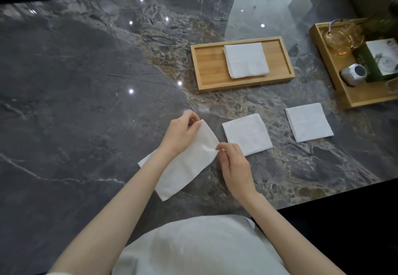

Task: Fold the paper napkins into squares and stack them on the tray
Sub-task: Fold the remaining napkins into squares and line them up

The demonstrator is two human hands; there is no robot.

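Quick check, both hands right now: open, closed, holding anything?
Left hand: closed, pinching the far corner of the half-folded napkin.
Right hand: closed, pinching the same napkin's right edge.

The person wears a loose white garment (193, 246), with both forearms left bare.

Work surface: dark polished marble table (75, 85). Resting directly on it — a bamboo tray (207, 65), a second, larger wooden tray (342, 81) at the right edge, two folded napkin squares (247, 137) (309, 122) lying apart, and one long half-folded napkin (185, 167).
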